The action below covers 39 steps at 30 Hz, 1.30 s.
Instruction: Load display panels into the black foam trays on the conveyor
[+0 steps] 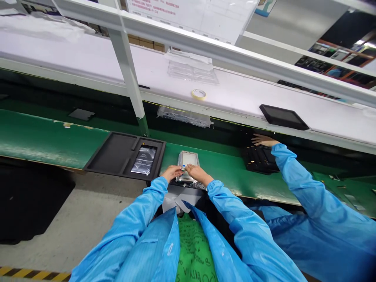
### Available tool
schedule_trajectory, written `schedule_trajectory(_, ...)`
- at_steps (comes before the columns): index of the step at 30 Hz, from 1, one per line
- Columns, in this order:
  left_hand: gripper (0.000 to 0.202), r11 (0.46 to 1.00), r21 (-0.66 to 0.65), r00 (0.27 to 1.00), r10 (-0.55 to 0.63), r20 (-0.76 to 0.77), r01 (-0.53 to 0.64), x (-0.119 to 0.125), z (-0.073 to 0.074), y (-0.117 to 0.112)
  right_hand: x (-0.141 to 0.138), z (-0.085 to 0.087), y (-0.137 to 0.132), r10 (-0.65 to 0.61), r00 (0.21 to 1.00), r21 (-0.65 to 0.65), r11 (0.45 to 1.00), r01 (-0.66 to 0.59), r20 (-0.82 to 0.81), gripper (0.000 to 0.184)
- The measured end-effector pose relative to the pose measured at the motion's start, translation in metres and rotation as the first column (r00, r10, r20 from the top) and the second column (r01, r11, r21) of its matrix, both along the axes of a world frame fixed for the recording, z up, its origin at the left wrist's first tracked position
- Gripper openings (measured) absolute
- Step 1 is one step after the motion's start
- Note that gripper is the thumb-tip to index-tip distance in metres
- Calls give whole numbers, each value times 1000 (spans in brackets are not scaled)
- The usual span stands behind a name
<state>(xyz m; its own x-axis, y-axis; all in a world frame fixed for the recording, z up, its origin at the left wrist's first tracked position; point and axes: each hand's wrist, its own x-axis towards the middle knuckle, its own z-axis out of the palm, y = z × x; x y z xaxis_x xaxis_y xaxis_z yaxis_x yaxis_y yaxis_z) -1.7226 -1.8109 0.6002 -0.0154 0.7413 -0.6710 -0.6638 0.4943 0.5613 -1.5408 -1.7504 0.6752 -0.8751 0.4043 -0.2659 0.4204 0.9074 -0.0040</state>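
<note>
A flat rectangular screen panel (190,158), pale-faced with a thin dark border, lies on a stack of similar pieces on the green bench in front of me. My left hand (172,172) is closed at the panel's near left corner, its fingertips pinching the edge. Close beside it, my right hand (198,174) is closed over the near edge, thumb and fingers together. A small blue tab (184,166) shows between the fingertips. Clear plastic wrapping (188,182) sticks out under the near end of the stack.
Left of my hands, a black foam tray (110,154) holds a film-covered screen (143,159). On the right, a co-worker's hand (266,140) rests over stacked black trays (260,159). The white shelf above bears a tape roll (199,94), plastic sleeves (190,70) and a black tray (283,116).
</note>
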Motion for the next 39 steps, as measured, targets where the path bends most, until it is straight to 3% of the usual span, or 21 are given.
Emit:
schedule_trajectory(4, 4, 997, -54, 996, -60, -69, 57, 0, 6, 3, 2, 1, 4, -31, 999, -28, 999, 31, -30, 39)
schedule_trajectory(10, 12, 990, -94, 981, -117, -155, 103, 4, 14, 2, 7, -6, 11, -62, 996, -17, 998, 61, -66, 40)
schedule_trajectory(13, 13, 988, -116, 975, -127, -184, 107, 6, 12, 1, 10, -13, 9, -86, 993, -20, 996, 85, -82, 41)
schedule_trajectory(17, 16, 984, -135, 969, -142, -203, 116, 12, 6, -1, 12, -18, 4, -173, 982, -122, 979, 163, -77, 44)
schedule_trajectory(19, 17, 983, -135, 966, -151, -209, 125, 15, 3, -1, 10, -19, 0, -333, 938, -130, 938, 320, -98, 50)
schedule_trajectory(22, 17, 981, -127, 961, -175, -213, 150, 22, 2, -1, 1, -20, -5, -581, 805, -126, 813, 569, -119, 66)
schedule_trajectory(26, 15, 976, -127, 954, -200, -222, 175, 31, 1, 0, -19, -24, -6, -719, 694, -261, 662, 703, 44, 80)
schedule_trajectory(29, 14, 976, -148, 950, -191, -246, 158, 38, -4, -1, -28, -31, 2, -779, 598, -257, 549, 795, 188, 93)
schedule_trajectory(31, 14, 976, -164, 947, -182, -265, 141, 40, -8, -3, -26, -38, 8, -786, 577, -241, 530, 813, 220, 99)
schedule_trajectory(36, 16, 973, -197, 933, -178, -311, 120, 40, -14, -10, -2, -56, 12, -790, 586, -242, 542, 805, 179, 95)
schedule_trajectory(37, 17, 972, -203, 930, -179, -322, 117, 39, -15, -11, 5, -59, 13, -815, 563, -229, 527, 818, 136, 93)
schedule_trajectory(39, 17, 970, -213, 922, -183, -341, 113, 37, -16, -12, 17, -62, 15, -884, 466, -237, 447, 862, 27, 87)
